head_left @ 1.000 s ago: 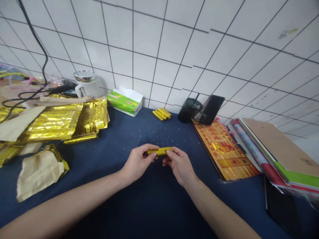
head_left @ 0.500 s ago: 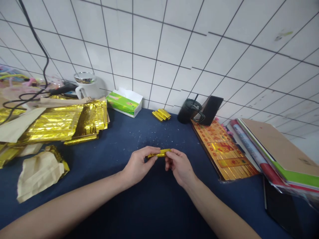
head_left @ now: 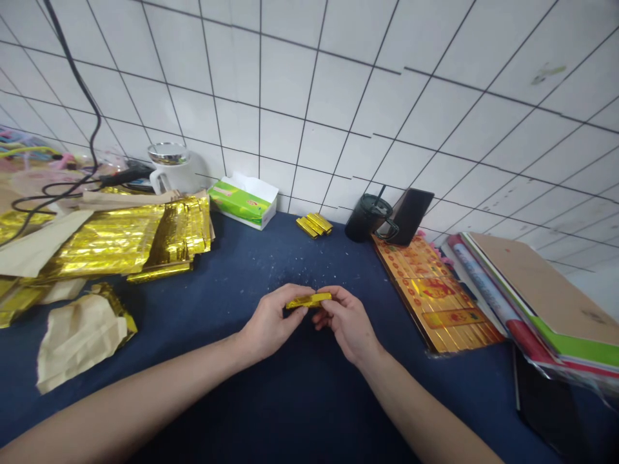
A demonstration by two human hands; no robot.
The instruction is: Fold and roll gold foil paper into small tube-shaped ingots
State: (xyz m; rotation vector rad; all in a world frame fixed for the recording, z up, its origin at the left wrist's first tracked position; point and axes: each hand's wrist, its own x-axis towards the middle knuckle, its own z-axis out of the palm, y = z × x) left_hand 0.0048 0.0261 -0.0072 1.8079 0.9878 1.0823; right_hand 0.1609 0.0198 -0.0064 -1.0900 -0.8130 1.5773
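A narrow folded strip of gold foil paper (head_left: 308, 301) is held level between my two hands, above the dark blue tabletop (head_left: 232, 270). My left hand (head_left: 271, 322) pinches its left end between thumb and fingers. At the right end, my right hand (head_left: 349, 325) grips it with thumb and index finger, the other fingers curled below. Beyond my hands, a small pile of similar gold foil strips (head_left: 314, 225) lies near the wall.
Gold foil sheets (head_left: 106, 238) and crumpled brown paper (head_left: 80, 338) lie at left. Along the wall stand a white mug (head_left: 169, 171), a tissue pack (head_left: 244, 201), a black cup (head_left: 367, 216) and a phone (head_left: 414, 216). Right are an orange-gold packet (head_left: 440, 296) and stacked folders (head_left: 546, 290).
My right thumb has slid down off the strip's upper face, so more of its right end shows. The strip has turned slightly; both hands stay in nearly the same place.
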